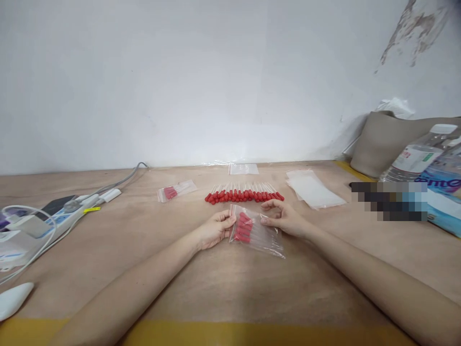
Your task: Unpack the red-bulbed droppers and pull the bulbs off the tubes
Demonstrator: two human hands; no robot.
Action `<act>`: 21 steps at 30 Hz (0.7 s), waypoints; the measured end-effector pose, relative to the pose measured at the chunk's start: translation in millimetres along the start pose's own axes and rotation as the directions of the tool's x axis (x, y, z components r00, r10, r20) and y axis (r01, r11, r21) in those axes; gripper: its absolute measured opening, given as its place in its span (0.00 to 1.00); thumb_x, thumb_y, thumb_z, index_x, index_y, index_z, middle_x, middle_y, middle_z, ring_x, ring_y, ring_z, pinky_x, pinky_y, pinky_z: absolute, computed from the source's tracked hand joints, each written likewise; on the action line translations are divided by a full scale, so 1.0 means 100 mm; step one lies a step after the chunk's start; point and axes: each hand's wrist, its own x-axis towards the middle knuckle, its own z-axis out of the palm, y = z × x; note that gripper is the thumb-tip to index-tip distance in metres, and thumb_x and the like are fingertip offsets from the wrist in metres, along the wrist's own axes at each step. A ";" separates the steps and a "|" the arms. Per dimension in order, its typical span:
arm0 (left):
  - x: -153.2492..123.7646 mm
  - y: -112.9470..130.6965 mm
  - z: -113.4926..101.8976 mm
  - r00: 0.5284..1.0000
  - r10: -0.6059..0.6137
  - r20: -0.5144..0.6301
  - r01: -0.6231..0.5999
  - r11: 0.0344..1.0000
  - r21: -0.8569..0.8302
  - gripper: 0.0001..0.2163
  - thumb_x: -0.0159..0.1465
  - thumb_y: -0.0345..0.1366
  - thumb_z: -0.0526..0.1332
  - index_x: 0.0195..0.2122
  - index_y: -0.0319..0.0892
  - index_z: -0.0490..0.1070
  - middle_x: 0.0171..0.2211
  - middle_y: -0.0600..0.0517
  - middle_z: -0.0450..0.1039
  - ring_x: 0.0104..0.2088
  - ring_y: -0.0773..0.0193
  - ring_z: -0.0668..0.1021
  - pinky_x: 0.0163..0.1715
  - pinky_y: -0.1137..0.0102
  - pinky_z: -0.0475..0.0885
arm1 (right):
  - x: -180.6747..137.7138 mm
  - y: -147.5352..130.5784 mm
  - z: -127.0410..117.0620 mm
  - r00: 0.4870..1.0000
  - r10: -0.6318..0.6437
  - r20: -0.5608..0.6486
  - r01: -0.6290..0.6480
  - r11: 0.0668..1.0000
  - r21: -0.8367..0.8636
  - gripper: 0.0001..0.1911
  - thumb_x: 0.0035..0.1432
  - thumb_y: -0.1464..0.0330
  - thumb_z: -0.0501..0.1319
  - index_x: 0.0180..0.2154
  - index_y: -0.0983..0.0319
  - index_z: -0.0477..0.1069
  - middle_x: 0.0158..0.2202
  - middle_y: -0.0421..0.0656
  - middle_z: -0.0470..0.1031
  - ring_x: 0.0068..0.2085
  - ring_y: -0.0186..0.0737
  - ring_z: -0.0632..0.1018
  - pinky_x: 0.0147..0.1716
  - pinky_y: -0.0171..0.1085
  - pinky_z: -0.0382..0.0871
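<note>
My left hand [215, 229] pinches the zip edge of a clear zip bag [264, 242] between thumb and fingers. Inside the bag lie several red-headed sticks [244, 228] with pale, thin shafts; their exact kind is unclear. My right hand [286, 218] is at the bag's upper right edge, thumb and fingertips apart, the thumb seeming to touch the plastic. Just beyond both hands, a row of the same red-headed sticks [245, 194] lies on the table, heads toward me. A second zip bag [177, 190] holding red-headed sticks rests to the left.
Flat zip bags [315, 189] are stacked at the right; another bag [244, 169] lies by the wall. On the left are a power strip [59, 223] with cables and a white mouse [14, 300]. A bottle [414, 154] and a grey-brown container [374, 144] stand right.
</note>
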 end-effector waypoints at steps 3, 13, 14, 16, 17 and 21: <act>-0.01 0.02 -0.03 0.999 -0.041 -0.016 0.041 0.998 0.039 0.11 0.49 0.34 0.68 0.31 0.37 0.69 0.32 0.50 0.73 0.32 0.68 0.76 0.39 0.69 0.71 | 0.05 0.12 -0.01 0.993 -0.075 -0.096 0.068 0.995 -0.078 0.16 0.43 0.67 0.64 0.36 0.63 0.65 0.38 0.45 0.70 0.35 0.36 0.73 0.34 0.38 0.69; 0.02 0.02 -0.03 0.994 -0.077 -0.083 0.087 0.990 0.115 0.16 0.39 0.34 0.72 0.28 0.34 0.72 0.24 0.52 0.73 0.25 0.71 0.75 0.32 0.73 0.70 | -0.03 -0.12 0.14 0.786 -0.618 -0.022 0.522 0.683 -0.512 0.05 0.53 0.71 0.57 0.34 0.63 0.69 0.35 0.46 0.69 0.38 0.38 0.70 0.38 0.39 0.66; 0.03 0.01 -0.03 0.994 -0.068 -0.090 0.079 0.990 0.120 0.16 0.39 0.34 0.72 0.27 0.34 0.72 0.23 0.52 0.73 0.25 0.71 0.74 0.32 0.74 0.69 | -0.04 -0.19 0.16 0.761 -0.648 0.029 0.563 0.638 -0.525 0.06 0.54 0.71 0.56 0.35 0.63 0.70 0.35 0.46 0.69 0.38 0.37 0.70 0.38 0.38 0.66; 0.03 0.01 -0.02 0.993 -0.034 -0.111 0.050 0.988 0.148 0.15 0.39 0.35 0.72 0.25 0.34 0.72 0.23 0.52 0.73 0.24 0.72 0.73 0.30 0.74 0.68 | -0.02 -0.30 0.22 0.712 -0.683 0.164 0.634 0.526 -0.567 0.10 0.56 0.72 0.54 0.39 0.61 0.71 0.39 0.47 0.69 0.40 0.38 0.69 0.39 0.39 0.64; 0.03 0.01 -0.01 0.993 -0.013 -0.121 0.033 0.985 0.171 0.14 0.38 0.35 0.72 0.24 0.34 0.72 0.22 0.53 0.73 0.24 0.72 0.73 0.30 0.74 0.68 | 0.00 -0.33 0.24 0.686 -0.686 0.243 0.664 0.455 -0.593 0.12 0.57 0.72 0.54 0.42 0.59 0.70 0.42 0.47 0.68 0.43 0.39 0.68 0.41 0.40 0.63; 0.02 0.02 0.01 0.993 0.035 -0.117 -0.005 0.969 0.248 0.13 0.37 0.35 0.72 0.21 0.35 0.71 0.19 0.55 0.71 0.23 0.72 0.72 0.29 0.73 0.68 | 0.13 -0.36 0.32 0.606 -0.657 0.448 0.724 0.223 -0.652 0.18 0.55 0.72 0.56 0.48 0.54 0.67 0.51 0.46 0.66 0.50 0.44 0.64 0.45 0.45 0.57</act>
